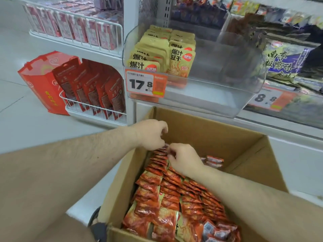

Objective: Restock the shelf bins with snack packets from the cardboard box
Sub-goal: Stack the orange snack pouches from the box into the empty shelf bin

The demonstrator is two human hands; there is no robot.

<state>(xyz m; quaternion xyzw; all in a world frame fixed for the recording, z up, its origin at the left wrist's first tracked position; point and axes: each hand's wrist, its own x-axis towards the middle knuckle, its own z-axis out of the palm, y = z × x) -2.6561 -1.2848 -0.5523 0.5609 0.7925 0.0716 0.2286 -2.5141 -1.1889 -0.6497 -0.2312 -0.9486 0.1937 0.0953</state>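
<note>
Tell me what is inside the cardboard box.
The cardboard box holds rows of red-orange snack packets standing on edge, with a few loose ones at the far side. Both hands, left hand and right hand, reach in. The bottom and lower layers are covered.

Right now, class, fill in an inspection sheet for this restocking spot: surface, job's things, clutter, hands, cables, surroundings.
Surface: pale floor under the shelving.
Job's things: open cardboard box with rows of red snack packets; clear shelf bin part-filled with yellow packets.
Clutter: red bag on the floor.
Hands: left hand and right hand both pinch packets at the box's far end.
Cables: nothing seen.
Surroundings: wire racks of red pouches; price tag.
</note>
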